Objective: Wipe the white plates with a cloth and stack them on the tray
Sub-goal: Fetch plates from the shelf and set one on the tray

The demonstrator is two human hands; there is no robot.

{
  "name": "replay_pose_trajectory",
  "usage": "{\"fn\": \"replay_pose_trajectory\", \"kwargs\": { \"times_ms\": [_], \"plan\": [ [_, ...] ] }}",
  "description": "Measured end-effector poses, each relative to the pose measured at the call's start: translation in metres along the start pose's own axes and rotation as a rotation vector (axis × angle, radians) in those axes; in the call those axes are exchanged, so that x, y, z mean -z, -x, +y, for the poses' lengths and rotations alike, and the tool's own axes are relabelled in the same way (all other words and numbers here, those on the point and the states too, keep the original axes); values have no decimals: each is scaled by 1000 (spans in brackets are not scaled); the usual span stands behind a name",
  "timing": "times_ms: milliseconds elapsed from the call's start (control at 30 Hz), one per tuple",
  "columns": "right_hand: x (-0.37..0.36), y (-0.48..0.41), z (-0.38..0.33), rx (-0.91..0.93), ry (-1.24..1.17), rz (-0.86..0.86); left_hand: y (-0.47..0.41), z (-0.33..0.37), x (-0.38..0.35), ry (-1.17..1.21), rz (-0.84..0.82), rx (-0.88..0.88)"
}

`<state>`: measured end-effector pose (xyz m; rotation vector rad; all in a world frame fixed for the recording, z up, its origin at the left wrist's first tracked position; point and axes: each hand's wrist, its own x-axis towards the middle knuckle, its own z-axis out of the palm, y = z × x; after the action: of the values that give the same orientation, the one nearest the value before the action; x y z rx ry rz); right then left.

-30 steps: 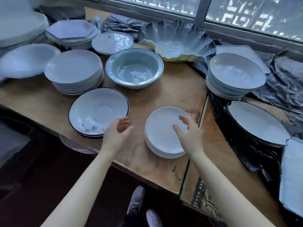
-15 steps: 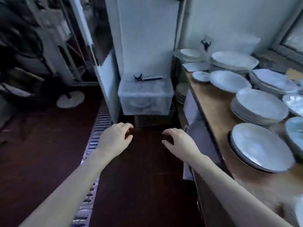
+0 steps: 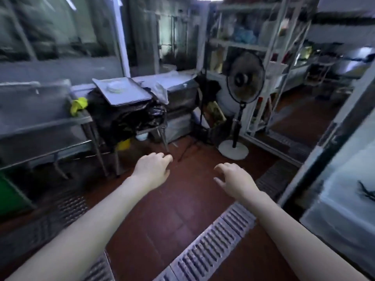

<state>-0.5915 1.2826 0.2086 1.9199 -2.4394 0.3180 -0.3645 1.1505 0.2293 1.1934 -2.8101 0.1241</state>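
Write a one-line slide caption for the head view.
Left hand and right hand, both empty, extend toward a tray holding stacked white plates, yellow cloth left of it.

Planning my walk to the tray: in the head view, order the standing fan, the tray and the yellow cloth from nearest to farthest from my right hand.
From the right hand:
1. standing fan, directly ahead
2. tray, ahead left
3. yellow cloth, farthest left

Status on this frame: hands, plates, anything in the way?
Both empty: left hand open, right hand open. Small plate stack on tray ahead. Likely yellow cloth left of tray. Standing fan right of the path.
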Motion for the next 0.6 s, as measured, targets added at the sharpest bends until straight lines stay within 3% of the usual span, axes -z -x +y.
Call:
{"fn": "replay_pose_trajectory", "kwargs": {
  "times_ms": [233, 600],
  "plan": [
    [-43, -183, -54, 209, -9, -63, -88, -115, -32, 24, -8, 213],
    [-73, -489, -70, 384, -159, -76, -306, -244, -45, 147, 74, 447]
  ]
}}
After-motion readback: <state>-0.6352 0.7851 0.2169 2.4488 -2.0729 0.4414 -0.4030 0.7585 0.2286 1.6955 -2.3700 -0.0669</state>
